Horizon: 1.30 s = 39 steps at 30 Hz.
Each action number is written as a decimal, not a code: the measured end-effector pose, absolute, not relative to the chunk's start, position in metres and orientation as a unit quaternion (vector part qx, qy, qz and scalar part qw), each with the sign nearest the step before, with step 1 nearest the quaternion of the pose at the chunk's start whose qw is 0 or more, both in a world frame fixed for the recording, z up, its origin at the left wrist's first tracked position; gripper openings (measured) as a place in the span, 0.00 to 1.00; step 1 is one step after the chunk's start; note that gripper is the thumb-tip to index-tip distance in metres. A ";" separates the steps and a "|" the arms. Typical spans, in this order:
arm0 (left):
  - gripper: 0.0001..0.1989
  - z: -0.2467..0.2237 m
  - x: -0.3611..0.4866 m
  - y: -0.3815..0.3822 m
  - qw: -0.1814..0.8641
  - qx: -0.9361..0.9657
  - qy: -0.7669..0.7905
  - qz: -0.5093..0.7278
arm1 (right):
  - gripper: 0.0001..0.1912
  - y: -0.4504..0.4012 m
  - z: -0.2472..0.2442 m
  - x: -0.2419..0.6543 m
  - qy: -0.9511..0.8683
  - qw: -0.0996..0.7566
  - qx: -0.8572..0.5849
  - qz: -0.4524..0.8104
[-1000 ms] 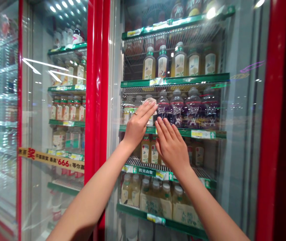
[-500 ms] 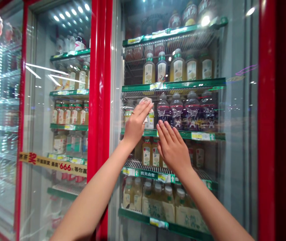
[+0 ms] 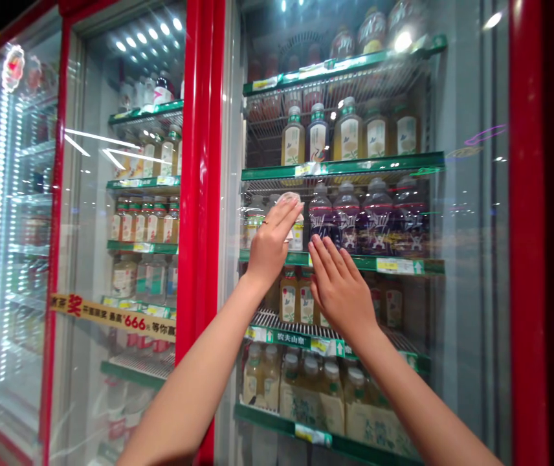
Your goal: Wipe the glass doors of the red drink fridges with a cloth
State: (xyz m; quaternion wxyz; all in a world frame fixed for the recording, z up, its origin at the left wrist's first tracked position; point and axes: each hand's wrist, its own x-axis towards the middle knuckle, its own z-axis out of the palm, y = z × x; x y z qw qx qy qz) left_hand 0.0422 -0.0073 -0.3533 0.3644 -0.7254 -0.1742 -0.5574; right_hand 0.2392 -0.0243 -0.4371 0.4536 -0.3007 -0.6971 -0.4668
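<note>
My left hand (image 3: pixel 273 243) presses a crumpled white cloth or tissue (image 3: pixel 290 197) against the glass door (image 3: pixel 471 213) of a red-framed drinks fridge. A ring shows on one of its fingers, and the cloth peeks out past the fingertips. Just to the right and slightly lower, my right hand (image 3: pixel 340 278) lies flat on or close to the glass, its fingers stretched and a little apart, with nothing seen in it. Behind the glass near both hands stand dark purple bottles (image 3: pixel 378 217) on a green-edged shelf.
A red door frame (image 3: pixel 204 162) rises left of my hands, another at the far right. The neighbouring fridge door carries a yellow printed strip (image 3: pixel 112 317). Pale yellow bottles (image 3: pixel 349 133) fill shelves above and below. A lit cabinet (image 3: pixel 19 226) stands farther left.
The whole view has shifted slightly, so fridge and hands appear a little farther right. Both hands keep nearly the same place on the glass.
</note>
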 end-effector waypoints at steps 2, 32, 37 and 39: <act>0.49 -0.362 0.040 -0.010 0.374 -0.738 -0.169 -0.536 | 0.47 -0.025 -0.437 0.239 -0.692 0.451 -0.300 -0.477; 0.51 -0.366 0.025 -0.012 0.388 -0.715 -0.207 -0.544 | 0.49 -0.025 -0.436 0.241 -0.701 0.447 -0.295 -0.470; 0.51 -0.389 -0.006 -0.020 0.382 -0.728 -0.209 -0.530 | 0.51 -0.026 -0.435 0.242 -0.707 0.446 -0.295 -0.463; 0.51 -0.379 -0.014 -0.017 0.374 -0.710 -0.226 -0.553 | 0.51 -0.028 -0.435 0.239 -0.705 0.452 -0.296 -0.460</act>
